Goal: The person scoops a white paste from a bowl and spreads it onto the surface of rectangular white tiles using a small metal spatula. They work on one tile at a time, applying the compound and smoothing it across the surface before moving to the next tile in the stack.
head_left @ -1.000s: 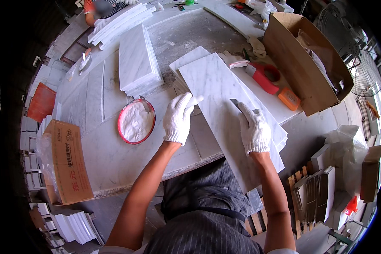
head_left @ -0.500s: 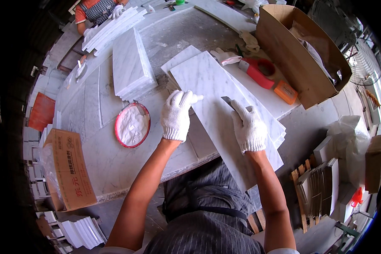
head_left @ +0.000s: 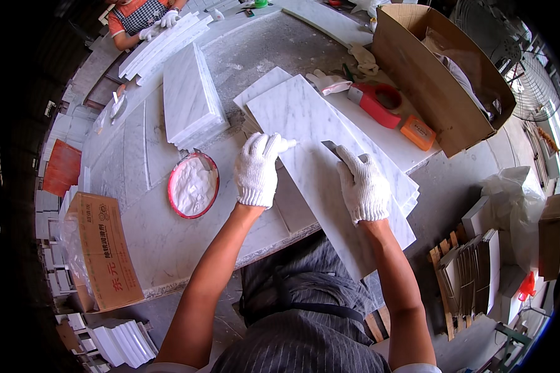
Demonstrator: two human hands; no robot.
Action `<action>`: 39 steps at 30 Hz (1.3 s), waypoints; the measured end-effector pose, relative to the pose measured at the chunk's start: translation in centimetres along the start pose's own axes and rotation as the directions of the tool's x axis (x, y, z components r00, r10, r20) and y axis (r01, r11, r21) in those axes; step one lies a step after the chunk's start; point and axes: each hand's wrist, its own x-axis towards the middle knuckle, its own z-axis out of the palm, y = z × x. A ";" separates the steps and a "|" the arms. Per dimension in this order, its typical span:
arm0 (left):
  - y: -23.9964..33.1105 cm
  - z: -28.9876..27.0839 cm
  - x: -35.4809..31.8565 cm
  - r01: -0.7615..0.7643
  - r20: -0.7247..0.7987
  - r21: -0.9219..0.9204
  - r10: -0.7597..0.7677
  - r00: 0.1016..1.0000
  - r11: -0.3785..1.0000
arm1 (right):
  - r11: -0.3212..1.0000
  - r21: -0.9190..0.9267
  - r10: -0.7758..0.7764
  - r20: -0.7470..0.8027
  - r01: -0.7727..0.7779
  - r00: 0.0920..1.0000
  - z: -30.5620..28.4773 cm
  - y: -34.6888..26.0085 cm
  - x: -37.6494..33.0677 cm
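Note:
A pale marble slab (head_left: 317, 168) with grey veins lies slantwise in front of me, on top of other slabs (head_left: 262, 86). White knitted gloves cover both hands. My left hand (head_left: 257, 171) is at the slab's left edge, fingers bent, with one white glove tip lying over its face; its grip is partly hidden. Over the slab's right half, my right hand (head_left: 365, 186) is closed round a putty knife, whose thin grey blade (head_left: 329, 146) points up and left; the handle is hidden. Left of my left hand stands a red-rimmed bowl (head_left: 194, 185) of white paste.
Stacked marble slabs (head_left: 193, 99) lie behind the bowl. Cardboard boxes (head_left: 102, 248) (head_left: 429, 81) stand left and far right. A red tape dispenser (head_left: 374, 105), an orange box (head_left: 419, 132) and a loose glove (head_left: 327, 82) lie right. A co-worker (head_left: 144, 18) handles slabs at the far left.
My hands keep nearly the same places, and the knife stays over the slab. At the far left, the co-worker's gloved hands have come together above the slabs.

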 end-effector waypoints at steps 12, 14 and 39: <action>0.3 -0.5 0.4 -0.013 -0.015 0.025 0.013 1.000 1.000 | 1.000 0.006 -0.013 -0.017 0.013 1.000 0.1 0.0 0.0; 0.3 -0.3 0.3 -0.014 -0.032 0.023 0.015 0.999 1.000 | 1.000 0.002 -0.013 -0.011 0.013 1.000 0.2 0.2 0.0; -0.2 -1.2 -8.7 0.561 0.145 -0.784 -0.799 0.583 0.266 | 0.691 0.643 0.312 0.148 -0.331 0.939 -1.9 1.0 -1.2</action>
